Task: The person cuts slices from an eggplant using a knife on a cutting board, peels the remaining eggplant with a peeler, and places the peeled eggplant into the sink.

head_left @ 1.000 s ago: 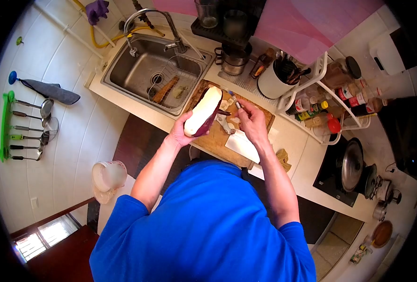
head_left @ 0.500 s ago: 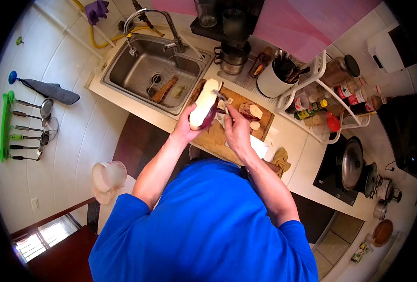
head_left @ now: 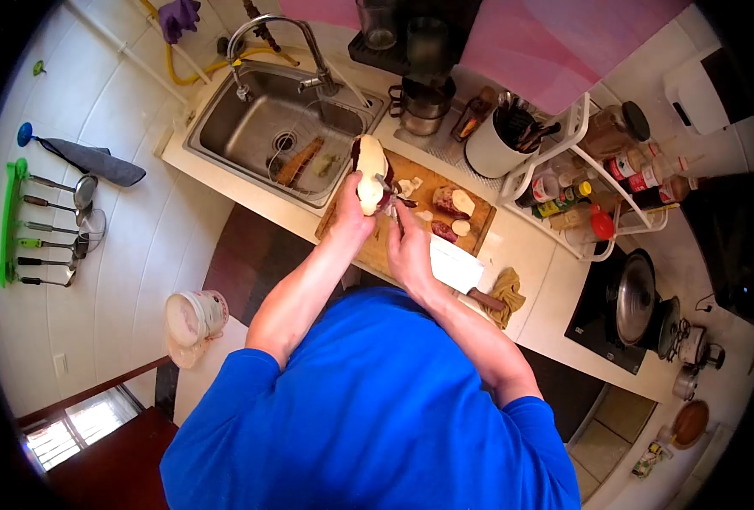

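My left hand grips a purple-skinned sweet potato, held tilted above the wooden cutting board. A broad strip of its white flesh is bare, with dark skin along both sides. In my right hand is a peeler, its head against the lower right side of the sweet potato. Cut pieces with purple skin and pale flesh lie on the board, along with scraps of peel. A cleaver rests at the board's front right, beyond my right hand.
Left of the board is a steel sink with a long brown piece in it. A brown cloth lies by the cleaver's handle. Behind stand a white utensil holder and a rack of bottles; a hob is at right.
The sweet potato has turned and come down slightly leftward, showing skin on its left side. My right hand has moved down and left with the peeler, uncovering more of the cleaver and another cut piece.
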